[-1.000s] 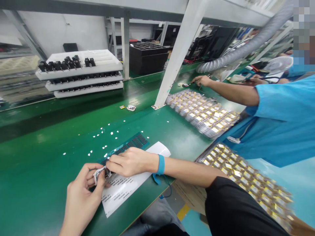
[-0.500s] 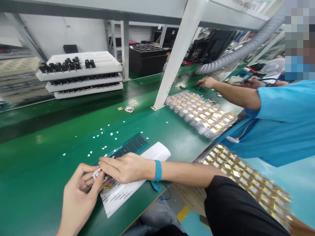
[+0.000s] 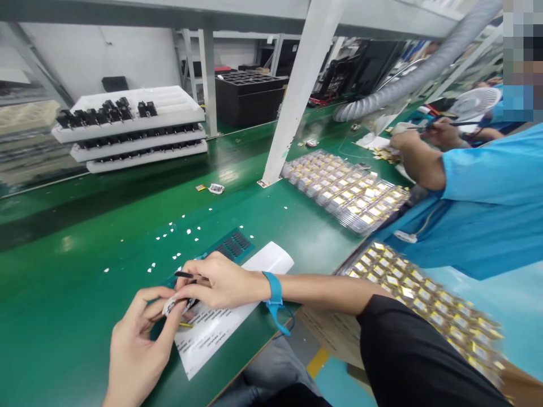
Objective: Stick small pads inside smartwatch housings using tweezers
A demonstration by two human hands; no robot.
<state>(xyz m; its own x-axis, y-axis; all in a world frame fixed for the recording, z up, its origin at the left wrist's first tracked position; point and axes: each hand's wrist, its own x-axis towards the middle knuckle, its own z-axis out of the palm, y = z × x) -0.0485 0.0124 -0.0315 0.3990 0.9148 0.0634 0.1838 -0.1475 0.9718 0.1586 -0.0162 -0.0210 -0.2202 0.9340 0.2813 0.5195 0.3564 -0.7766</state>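
room for moving opens along the left of the green worktop point(image 3: 51, 316), short of the scattered white scraps point(image 3: 189, 232). toward the near edge, the left hand point(image 3: 138, 336) grasps a small white-cased unit point(image 3: 169, 306); the right hand point(image 3: 224, 282) meets it there, a thin black strip point(image 3: 183, 275) jutting from its curled fingers, their tips partly hidden. the unit looks mid-work, the strip not yet on it. whether the second unit point(image 3: 216, 189), farther back, is finished cannot be told. black pieces remain on the teal sheet point(image 3: 233, 244). beyond, the white sheet point(image 3: 271, 260), the post point(image 3: 292, 96) and stacked trays point(image 3: 345, 192) narrow the room rightward.
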